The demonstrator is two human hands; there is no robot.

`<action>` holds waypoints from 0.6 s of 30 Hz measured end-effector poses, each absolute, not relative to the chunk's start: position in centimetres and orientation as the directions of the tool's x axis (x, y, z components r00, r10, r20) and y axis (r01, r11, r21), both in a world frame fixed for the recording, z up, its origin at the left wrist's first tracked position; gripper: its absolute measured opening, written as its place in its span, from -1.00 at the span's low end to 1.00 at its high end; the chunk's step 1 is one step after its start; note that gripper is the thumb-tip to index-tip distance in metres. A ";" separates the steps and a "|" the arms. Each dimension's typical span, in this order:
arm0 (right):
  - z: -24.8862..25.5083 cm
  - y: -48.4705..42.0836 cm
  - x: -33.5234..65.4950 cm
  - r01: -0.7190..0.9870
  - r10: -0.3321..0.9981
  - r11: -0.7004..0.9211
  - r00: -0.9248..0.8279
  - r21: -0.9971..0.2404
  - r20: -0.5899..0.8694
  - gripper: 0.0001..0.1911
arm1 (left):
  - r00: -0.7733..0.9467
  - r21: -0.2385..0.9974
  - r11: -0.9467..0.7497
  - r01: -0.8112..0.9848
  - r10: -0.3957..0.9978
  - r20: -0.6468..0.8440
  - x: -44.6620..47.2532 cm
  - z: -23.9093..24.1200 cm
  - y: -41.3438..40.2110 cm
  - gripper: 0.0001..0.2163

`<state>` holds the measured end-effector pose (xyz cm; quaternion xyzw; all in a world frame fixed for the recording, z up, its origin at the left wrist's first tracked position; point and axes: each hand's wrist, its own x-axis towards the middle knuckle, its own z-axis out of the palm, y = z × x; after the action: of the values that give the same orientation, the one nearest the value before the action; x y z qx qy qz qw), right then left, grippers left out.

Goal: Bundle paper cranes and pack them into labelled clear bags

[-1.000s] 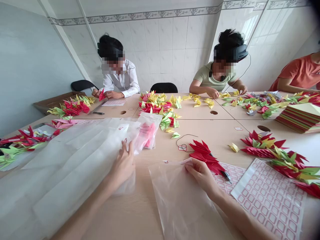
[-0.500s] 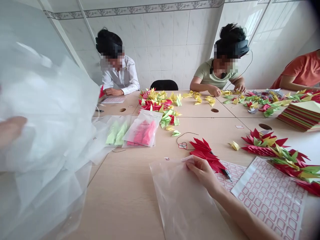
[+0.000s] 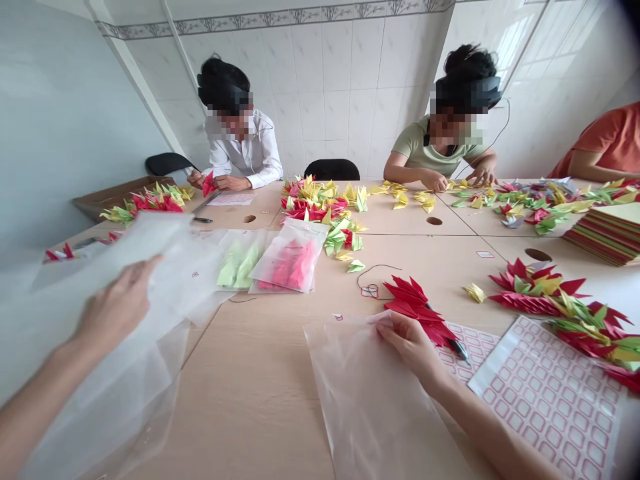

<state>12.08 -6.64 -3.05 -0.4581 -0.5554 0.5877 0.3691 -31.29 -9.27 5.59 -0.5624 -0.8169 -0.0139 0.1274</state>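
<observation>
Fingers (image 3: pixel 393 328) of the right hand (image 3: pixel 413 343) are pinching the top edge of a clear bag (image 3: pixel 370 407) spreading just below them, with red paper folds (image 3: pixel 415 307) sitting just beyond. Well apart, the left hand (image 3: pixel 117 303) is gripping a stack of bags (image 3: pixel 125 387).

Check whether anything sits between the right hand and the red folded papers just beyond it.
Nothing visible does. The right hand pinches the top edge of the clear bag, and the red folded papers lie directly beyond its fingers on the table. A pen pokes out from under them on the right, not in between.
</observation>
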 end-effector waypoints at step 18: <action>-3.9 -6.5 12.1 0.060 0.944 -0.136 -0.296 -0.989 -0.148 -0.67 | -0.434 0.063 0.434 0.899 0.901 -0.005 -36.2 0.6 -9.7 -0.48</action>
<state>12.11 -6.53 -3.94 -0.4625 -0.5425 0.5949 0.3713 -36.16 -9.71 0.59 -0.5316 -0.8464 -0.0253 -0.0190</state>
